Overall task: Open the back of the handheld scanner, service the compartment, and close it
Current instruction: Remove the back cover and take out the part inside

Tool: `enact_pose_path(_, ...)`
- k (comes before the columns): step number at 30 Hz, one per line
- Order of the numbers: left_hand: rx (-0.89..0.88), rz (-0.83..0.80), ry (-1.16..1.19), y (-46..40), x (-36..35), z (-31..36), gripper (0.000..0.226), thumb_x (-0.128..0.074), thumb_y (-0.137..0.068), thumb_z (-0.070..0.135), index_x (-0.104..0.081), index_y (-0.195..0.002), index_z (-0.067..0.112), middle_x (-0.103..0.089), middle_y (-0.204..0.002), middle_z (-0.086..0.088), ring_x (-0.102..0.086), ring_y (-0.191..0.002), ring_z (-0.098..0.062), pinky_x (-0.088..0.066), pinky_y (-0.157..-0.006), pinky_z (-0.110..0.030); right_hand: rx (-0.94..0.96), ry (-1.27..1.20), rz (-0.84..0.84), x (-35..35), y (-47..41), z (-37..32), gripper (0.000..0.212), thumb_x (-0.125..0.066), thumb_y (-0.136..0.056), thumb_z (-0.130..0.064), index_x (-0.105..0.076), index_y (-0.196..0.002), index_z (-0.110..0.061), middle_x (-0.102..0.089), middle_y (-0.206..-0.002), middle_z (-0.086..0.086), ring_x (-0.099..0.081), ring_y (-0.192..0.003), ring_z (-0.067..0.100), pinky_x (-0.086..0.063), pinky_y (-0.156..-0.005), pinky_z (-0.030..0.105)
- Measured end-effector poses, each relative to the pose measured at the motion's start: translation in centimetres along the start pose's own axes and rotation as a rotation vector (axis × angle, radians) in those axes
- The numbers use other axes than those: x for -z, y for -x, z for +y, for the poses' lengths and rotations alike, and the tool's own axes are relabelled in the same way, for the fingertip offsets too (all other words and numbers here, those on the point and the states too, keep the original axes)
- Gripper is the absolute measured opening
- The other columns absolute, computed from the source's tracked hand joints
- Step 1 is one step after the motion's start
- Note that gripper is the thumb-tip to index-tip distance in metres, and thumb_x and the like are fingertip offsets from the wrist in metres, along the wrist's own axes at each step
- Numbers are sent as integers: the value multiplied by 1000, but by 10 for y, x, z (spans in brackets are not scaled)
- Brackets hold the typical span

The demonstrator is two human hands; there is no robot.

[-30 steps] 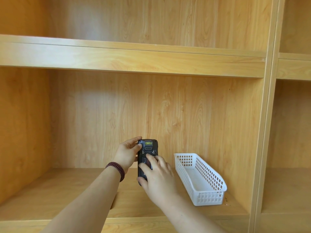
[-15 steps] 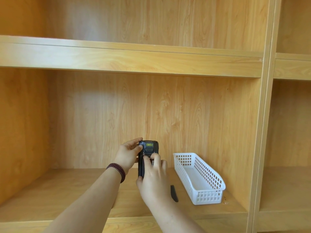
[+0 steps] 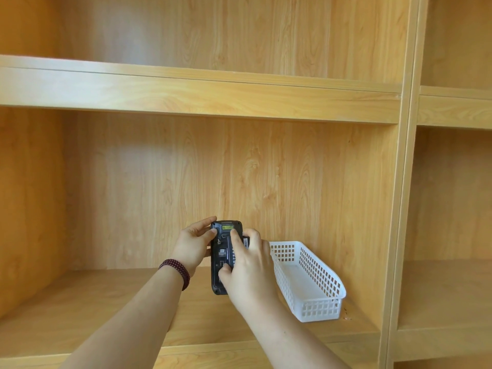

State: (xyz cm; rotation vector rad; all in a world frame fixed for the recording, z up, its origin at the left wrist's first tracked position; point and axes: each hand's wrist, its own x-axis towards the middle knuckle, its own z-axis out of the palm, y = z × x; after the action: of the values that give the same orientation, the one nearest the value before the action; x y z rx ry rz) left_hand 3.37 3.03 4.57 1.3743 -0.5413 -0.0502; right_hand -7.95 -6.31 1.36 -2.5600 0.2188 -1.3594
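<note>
Two hands are on the black handheld scanner (image 3: 220,258), which is held upright above the wooden shelf (image 3: 87,304), back facing the camera. The left hand (image 3: 192,247), a dark beaded bracelet (image 3: 175,271) at its wrist, grips the scanner's upper left edge, thumb curled over the top corner. The right hand (image 3: 247,267) is pinched on a flat black block with a printed label, likely the battery (image 3: 238,251), which is tilted out of the bay on the right side. Half a second ago the back looked closed under the right fingers; now the compartment is exposed, with contacts and slots visible inside. The thin dark piece seen on the shelf earlier, possibly the cover, is now hidden behind the right arm. Judged stage: back is open, servicing under way, battery being lifted out or reseated; which one cannot be told. A white perforated plastic basket (image 3: 316,283) sits just right of the hands.
</note>
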Motion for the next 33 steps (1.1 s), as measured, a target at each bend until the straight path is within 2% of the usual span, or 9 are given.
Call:
enact_pose_path(4,10,-2,-3,0,-2,-1,30,-56,-96,5,-62,-121,19,-73,-106,-9,-69,-93,-21,-59,-71,-33,-29,-51,-92,11,-1,14,70,-66,-82,-24,-39,-147,-20,-37,-143,-2,-40,-125,22,-44,-101,33)
enact_pose_path(8,26,7,-7,-1,-2,-4,31,-56,-95,5,-61,-123,18,-72,-107,-9,-69,-94,-23,-58,-73,-36,-187,-167,-183,30,-24,45,72,-69,-84,-19,-37,-148,-17,-34,-147,-5,-32,-135,15,-32,-113,28)
enact_pose_path(13,36,9,-17,0,0,-10,31,-56,-96,6,-62,-124,18,-72,-110,-11,-68,-97,-25,-58,-72,-36,-310,-60,-266,40,-62,104,52,-73,-77,-20,-61,-128,-13,-52,-133,3,-47,-121,25,-45,-96,31)
enact_pose_path(15,41,6,-22,0,0,-12,32,-56,-96,6,-62,-125,17,-72,-110,-11,-68,-96,-24,-58,-71,-35,-353,-22,-333,36,-66,119,49,-74,-76,-21,-63,-123,-13,-54,-127,5,-50,-117,26,-49,-93,35)
enact_pose_path(18,46,10,-27,0,0,-13,31,-55,-96,5,-62,-124,17,-72,-108,-11,-68,-92,-23,-58,-69,-34,-415,9,-423,26,-64,136,49,-74,-76,-15,-63,-124,-13,-54,-125,5,-52,-114,24,-51,-86,31)
enact_pose_path(21,50,20,-31,-2,2,-15,32,-55,-96,5,-61,-124,16,-72,-109,-12,-68,-93,-24,-58,-68,-34,-463,25,-481,15,-60,147,45,-70,-73,-9,-66,-118,-8,-59,-116,6,-61,-101,23,-58,-80,34)
enact_pose_path(25,57,19,-28,-3,5,-17,32,-55,-96,4,-61,-124,16,-72,-108,-11,-68,-95,-25,-57,-68,-34,-516,41,-608,2,-53,155,49,-68,-75,-12,-60,-124,-11,-63,-114,6,-66,-94,21,-58,-84,37)
enact_pose_path(30,72,17,-25,-4,6,-21,32,-56,-95,4,-62,-124,17,-73,-106,-11,-69,-97,-27,-58,-70,-35,-513,126,-721,-14,-50,163,59,-58,-85,-9,-45,-142,-17,-60,-130,5,-63,-103,19,-54,-91,32)
enact_pose_path(33,75,18,-24,-5,6,-23,31,-56,-95,4,-63,-123,17,-74,-106,-10,-69,-93,-24,-58,-68,-33,-501,195,-787,-22,-49,167,55,-53,-91,-10,-42,-144,-18,-57,-132,5,-59,-110,20,-50,-97,32)
